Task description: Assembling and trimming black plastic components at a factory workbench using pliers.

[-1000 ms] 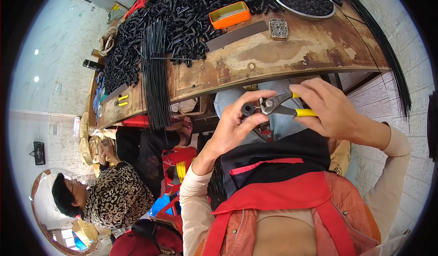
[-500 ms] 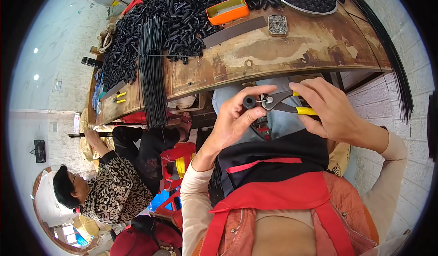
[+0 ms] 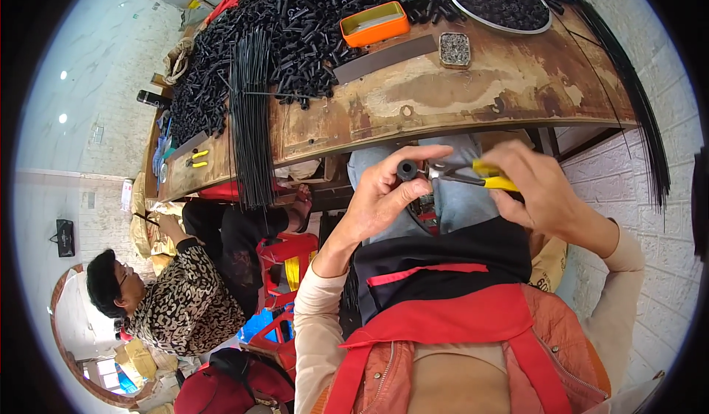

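My left hand (image 3: 378, 201) is closed around a short black tube (image 3: 407, 169) with a round hole in its end, pinched between thumb and fingers over my lap. From below the tube a thin black cord (image 3: 418, 222) curves down. In my right hand (image 3: 545, 192) is a pair of pliers (image 3: 499, 183) with yellow grips, its dark jaws pointing left at the tube. The right fingers and jaws are smeared by motion. Whether the jaws touch the tube or the small metal bit beside it, I cannot tell.
The wooden table (image 3: 443, 96) ahead bears a heap of black tubes (image 3: 303, 22), a bundle of black rods (image 3: 251, 111), an orange box (image 3: 374, 24), a small container of metal bits (image 3: 454, 50) and a round tray (image 3: 452, 0). A co-worker (image 3: 185, 288) sits at left near red stools (image 3: 281, 251).
The pliers' jaws have shifted slightly, and my right fingers have moved on the grips. My left hand keeps the tube nearly in place. The co-worker's hand has moved right.
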A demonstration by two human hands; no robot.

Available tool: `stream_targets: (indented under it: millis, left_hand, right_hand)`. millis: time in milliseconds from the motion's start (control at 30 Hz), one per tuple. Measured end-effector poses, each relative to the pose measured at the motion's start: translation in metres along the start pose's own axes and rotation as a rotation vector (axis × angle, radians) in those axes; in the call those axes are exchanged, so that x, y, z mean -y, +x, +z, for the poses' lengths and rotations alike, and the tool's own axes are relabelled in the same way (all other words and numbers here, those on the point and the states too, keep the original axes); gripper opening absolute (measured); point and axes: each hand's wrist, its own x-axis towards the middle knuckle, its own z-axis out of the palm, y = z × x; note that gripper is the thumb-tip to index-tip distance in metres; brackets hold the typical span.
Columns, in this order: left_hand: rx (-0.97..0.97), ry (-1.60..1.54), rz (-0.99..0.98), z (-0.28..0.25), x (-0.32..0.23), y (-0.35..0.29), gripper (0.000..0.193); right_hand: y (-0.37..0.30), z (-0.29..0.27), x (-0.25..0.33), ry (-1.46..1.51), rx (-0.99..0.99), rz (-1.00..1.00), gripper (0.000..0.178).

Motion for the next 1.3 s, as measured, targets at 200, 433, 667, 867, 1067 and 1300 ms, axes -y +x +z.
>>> stream_targets:
  millis: [200, 433, 667, 867, 1067, 1300]
  left_hand:
    - [0.134, 0.058, -0.009, -0.007, 0.002, -0.008, 0.06]
    - [0.023, 0.016, 0.107, 0.0, 0.002, -0.008, 0.037]
    - [-0.038, 0.194, 0.114, -0.004, 0.001, -0.019, 0.037]
    - [-0.058, 0.195, 0.098, -0.013, 0.006, -0.024, 0.033]
    - [-0.088, 0.293, 0.173, -0.012, 0.006, -0.025, 0.019]
    - [-0.24, 0.044, 0.1, -0.029, 0.017, -0.006, 0.038]
  right_hand:
    - [-0.003, -0.001, -0.002, 1.662, 1.067, 0.996, 0.041]
    - [-0.009, 0.011, -0.007, 0.084, 0.332, 0.236, 0.044]
    - [0.002, 0.024, 0.009, 0.68, 0.587, 0.605, 0.042]
    - [0.038, 0.0, 0.024, 0.656, 0.71, 0.683, 0.039]
    - [0.037, 0.005, 0.026, 0.599, 0.797, 0.783, 0.038]
    - [0.017, 0.065, -0.057, 0.189, 0.099, 0.095, 0.022]
